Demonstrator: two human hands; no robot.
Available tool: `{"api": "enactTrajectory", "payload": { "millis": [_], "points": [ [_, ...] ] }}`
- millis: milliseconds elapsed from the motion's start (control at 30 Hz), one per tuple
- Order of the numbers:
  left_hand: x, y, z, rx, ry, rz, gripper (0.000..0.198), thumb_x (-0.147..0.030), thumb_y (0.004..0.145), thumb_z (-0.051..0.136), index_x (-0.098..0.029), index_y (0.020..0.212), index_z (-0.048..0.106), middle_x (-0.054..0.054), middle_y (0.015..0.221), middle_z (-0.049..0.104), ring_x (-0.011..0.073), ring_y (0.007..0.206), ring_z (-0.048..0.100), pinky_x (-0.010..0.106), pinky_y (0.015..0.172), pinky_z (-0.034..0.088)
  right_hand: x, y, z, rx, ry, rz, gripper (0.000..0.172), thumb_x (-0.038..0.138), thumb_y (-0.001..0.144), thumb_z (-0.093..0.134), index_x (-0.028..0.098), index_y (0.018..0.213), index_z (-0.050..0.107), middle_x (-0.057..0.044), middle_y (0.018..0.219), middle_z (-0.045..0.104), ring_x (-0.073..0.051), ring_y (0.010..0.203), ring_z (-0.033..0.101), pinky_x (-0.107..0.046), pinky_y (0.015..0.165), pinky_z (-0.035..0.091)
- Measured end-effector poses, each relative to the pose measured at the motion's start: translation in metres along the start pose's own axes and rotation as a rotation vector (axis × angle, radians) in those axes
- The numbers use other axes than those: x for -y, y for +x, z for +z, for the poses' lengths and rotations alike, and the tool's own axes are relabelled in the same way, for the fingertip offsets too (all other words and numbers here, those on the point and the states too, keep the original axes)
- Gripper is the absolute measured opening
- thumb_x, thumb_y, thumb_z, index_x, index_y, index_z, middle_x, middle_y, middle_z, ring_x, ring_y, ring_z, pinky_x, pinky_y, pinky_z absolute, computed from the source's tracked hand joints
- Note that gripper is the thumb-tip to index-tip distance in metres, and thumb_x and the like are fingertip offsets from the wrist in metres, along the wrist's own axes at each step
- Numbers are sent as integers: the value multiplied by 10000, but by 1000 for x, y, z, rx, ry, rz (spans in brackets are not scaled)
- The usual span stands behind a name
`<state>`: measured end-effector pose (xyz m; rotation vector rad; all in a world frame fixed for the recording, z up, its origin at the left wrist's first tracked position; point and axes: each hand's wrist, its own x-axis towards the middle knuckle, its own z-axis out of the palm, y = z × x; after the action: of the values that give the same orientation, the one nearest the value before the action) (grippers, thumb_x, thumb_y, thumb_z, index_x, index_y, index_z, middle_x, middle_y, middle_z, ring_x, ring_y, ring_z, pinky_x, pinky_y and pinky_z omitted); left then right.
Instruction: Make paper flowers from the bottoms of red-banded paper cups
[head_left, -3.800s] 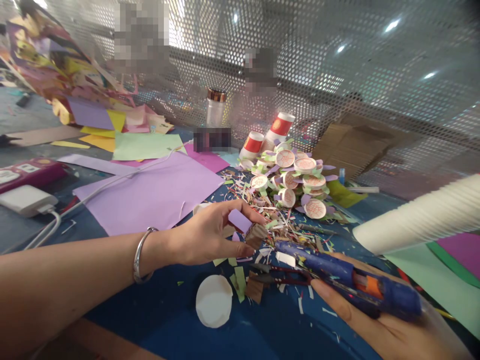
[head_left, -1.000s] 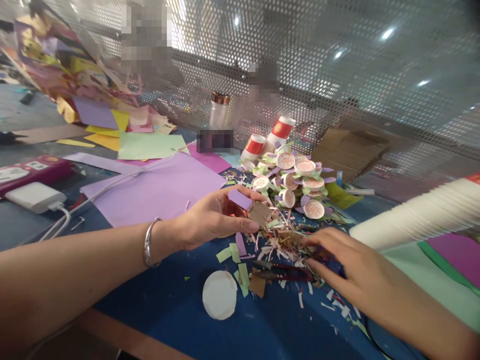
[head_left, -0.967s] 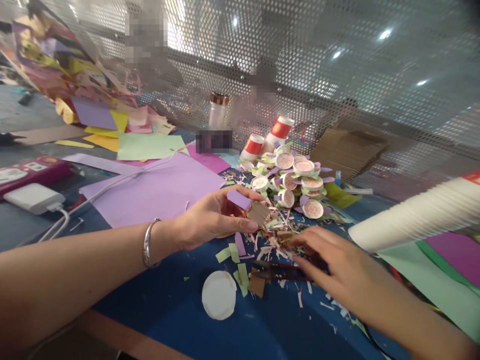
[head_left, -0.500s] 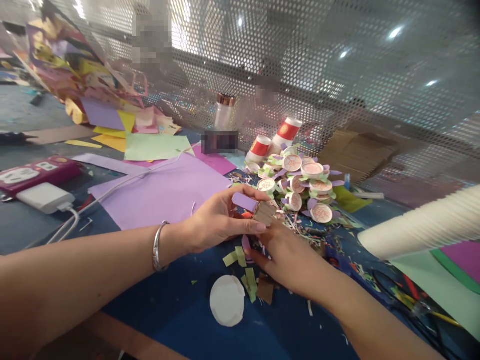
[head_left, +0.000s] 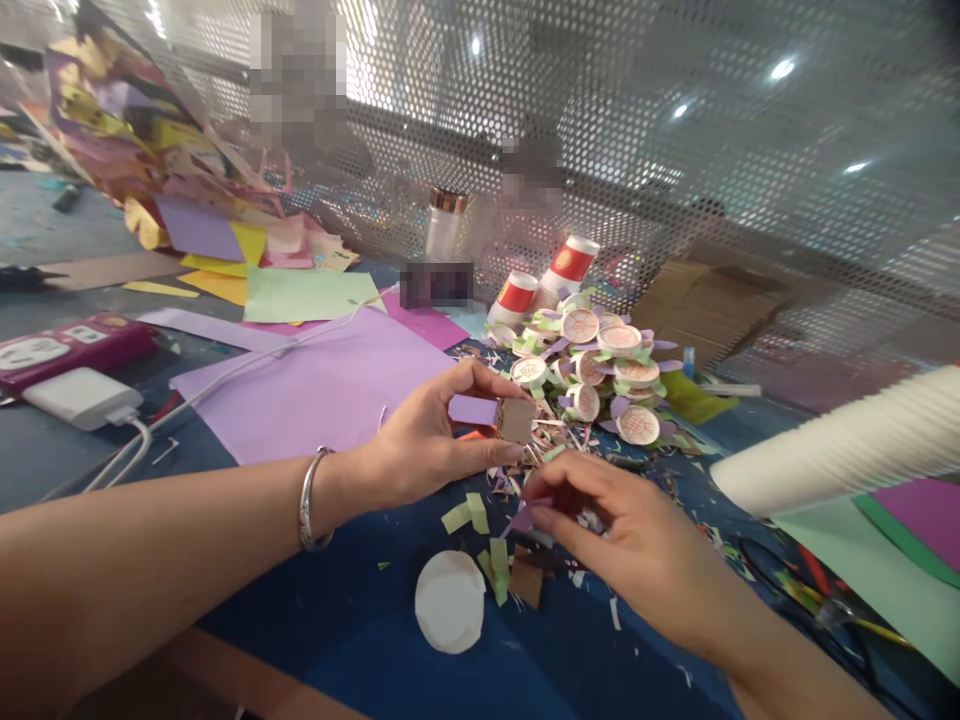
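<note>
My left hand (head_left: 424, 435) grips a small square of brown cardboard (head_left: 517, 420) between thumb and fingers. A purple paper strip (head_left: 474, 410) lies against the cardboard's left side, inside the same grip. Just right of and nearer than it, my right hand (head_left: 637, 535) pinches a small purple paper piece (head_left: 523, 516) between thumb and fingertips. Pale green paper strips (head_left: 466, 514) and another brown cardboard square (head_left: 526, 580) lie below the hands. A white paper disc (head_left: 450, 602) rests flat on the blue table (head_left: 337, 630).
Behind the hands stands a heap of decorated round discs (head_left: 581, 400) beside red-and-white paper cups (head_left: 574, 260). A long stack of white cups (head_left: 840, 440) lies at right. Purple paper (head_left: 315, 385), a white charger (head_left: 86, 397) and a power strip (head_left: 75, 345) are at left, before a perforated metal screen (head_left: 450, 110).
My right hand has drawn away from the cardboard, toward me and to the right, with the small purple piece in its pinch. My left hand keeps its hold, with the cardboard turned slightly.
</note>
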<state>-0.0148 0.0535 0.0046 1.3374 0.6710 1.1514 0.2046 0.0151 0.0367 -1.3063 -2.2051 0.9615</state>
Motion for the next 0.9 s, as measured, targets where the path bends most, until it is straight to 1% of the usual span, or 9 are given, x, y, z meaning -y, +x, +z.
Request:
{"api": "enactTrajectory", "payload": {
  "millis": [67, 133, 200, 300, 367, 433, 567, 733, 900],
  "points": [
    [1, -1, 0, 16, 64, 26, 446, -254, 733, 879, -175, 1081, 611, 69, 1115, 673, 183, 1012, 654, 251, 768, 547, -4, -9, -6, -83, 186, 67, 76, 334, 948, 680, 260, 933, 686, 12, 826, 655, -154, 731, 594, -274, 639, 460],
    [2, -3, 1, 33, 111, 45, 422, -254, 749, 863, -175, 1078, 610, 84, 1149, 659, 213, 1079, 638, 270, 777, 563, -6, -14, -8, -179, 401, 117, 131, 377, 907, 746, 265, 946, 691, 18, 818, 652, -143, 731, 592, -251, 636, 467],
    [3, -5, 3, 57, 141, 62, 388, -238, 769, 841, -181, 1071, 604, 89, 1166, 644, 229, 1118, 625, 289, 788, 578, -7, -13, -7, -260, 585, 126, 164, 376, 871, 793, 258, 925, 692, 21, 835, 652, -132, 756, 596, -234, 678, 490],
    [3, -9, 5, 102, 227, 135, 359, -223, 786, 824, -184, 1065, 602, 85, 1153, 654, 212, 1081, 642, 303, 835, 571, -4, -7, -2, -302, 745, 124, 184, 347, 832, 835, 238, 859, 688, 30, 836, 636, -111, 742, 577, -216, 697, 494],
    [2, -10, 6, 132, 298, 207, 341, -206, 793, 816, -179, 1063, 609, 83, 1129, 675, 194, 1034, 660, 314, 877, 552, -2, -3, 2, -300, 792, 140, 200, 332, 814, 851, 226, 825, 682, 35, 817, 626, -103, 722, 563, -208, 678, 480],
    [2, -11, 6, 156, 329, 248, 335, -193, 799, 807, -173, 1070, 611, 89, 1125, 688, 194, 1020, 671, 327, 904, 541, -1, -2, 5, -298, 817, 162, 213, 328, 803, 860, 220, 812, 677, 38, 801, 623, -99, 713, 554, -203, 659, 464],
    [1, -11, 7, 182, 347, 241, 343, -215, 806, 808, -162, 1079, 607, 104, 1128, 686, 211, 1046, 669, 349, 930, 534, -2, -2, 7, -295, 840, 193, 237, 322, 791, 871, 215, 801, 660, 41, 783, 621, -96, 705, 539, -205, 647, 442],
    [-2, -12, 9, 197, 355, 277, 327, -214, 810, 807, -174, 1063, 604, 82, 1092, 678, 202, 1026, 673, 349, 932, 538, -2, -1, 9, -296, 854, 207, 261, 310, 778, 878, 213, 799, 637, 41, 775, 612, -100, 693, 528, -224, 634, 430],
    [-2, -12, 10, 217, 345, 304, 311, -222, 815, 809, -168, 1048, 611, 85, 1075, 679, 204, 1019, 678, 349, 922, 550, -2, -1, 10, -294, 852, 221, 257, 301, 780, 875, 210, 794, 635, 41, 743, 598, -101, 666, 515, -227, 591, 409]
  ]
}}
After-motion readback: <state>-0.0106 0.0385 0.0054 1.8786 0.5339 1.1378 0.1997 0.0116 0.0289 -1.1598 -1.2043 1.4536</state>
